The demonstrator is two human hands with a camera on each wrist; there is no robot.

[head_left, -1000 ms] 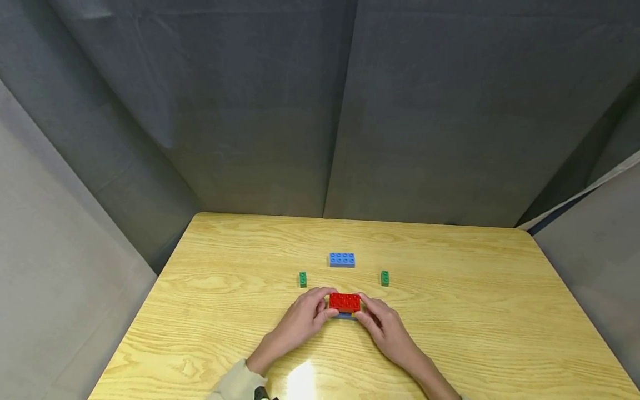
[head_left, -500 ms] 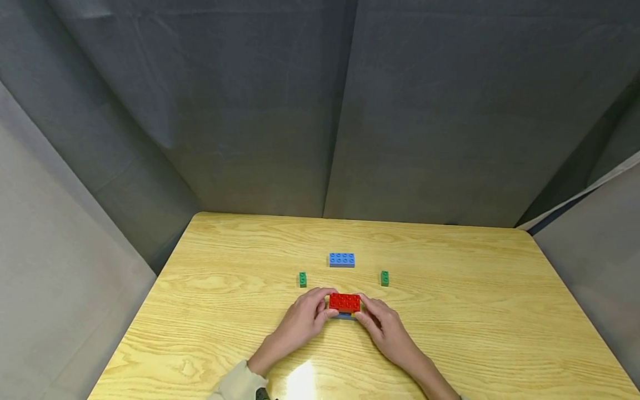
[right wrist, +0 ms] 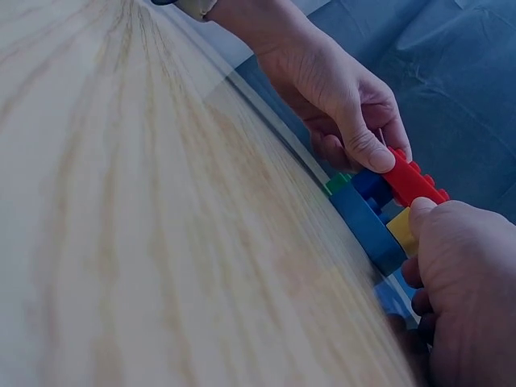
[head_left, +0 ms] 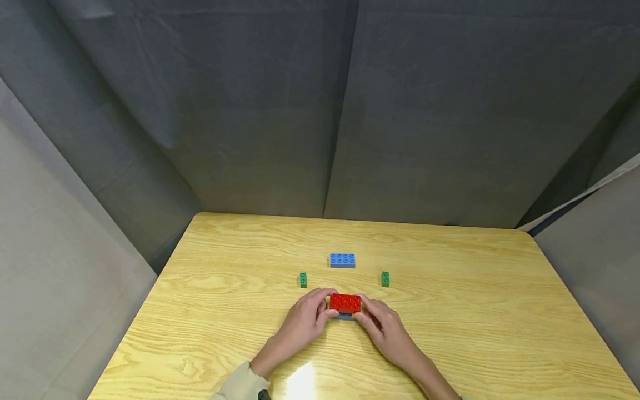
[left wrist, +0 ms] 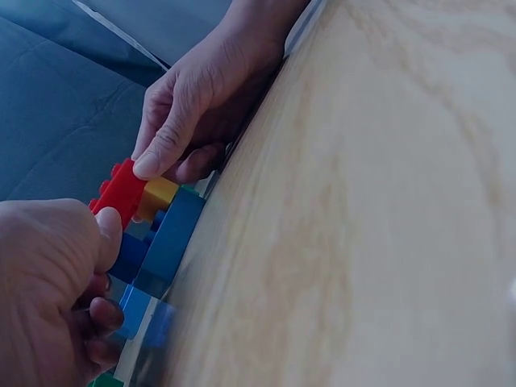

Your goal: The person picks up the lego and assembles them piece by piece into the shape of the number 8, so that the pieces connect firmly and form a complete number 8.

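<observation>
The wooden surface (head_left: 500, 311) stretches broadly to either side of the work, its side edges well apart from both hands; its far edge runs along the grey curtain (head_left: 250, 111). Beyond the hands lie a blue brick (head_left: 342, 261) and, nearer, two green bricks (head_left: 303, 280) (head_left: 385, 279), one off to each side, leaving bare wood between. The red brick (head_left: 345, 303) lies between the left hand (head_left: 306, 318) and the right hand (head_left: 389, 332), studs up. Fingers of each hand pinch one end, thumb on the near side, index finger on the far side. Beneath it, a dark blue brick (left wrist: 131, 256) at left and a yellow brick (left wrist: 157, 196) at right stand on a blue base (left wrist: 173, 242); whether the red brick is fully seated cannot be told.
</observation>
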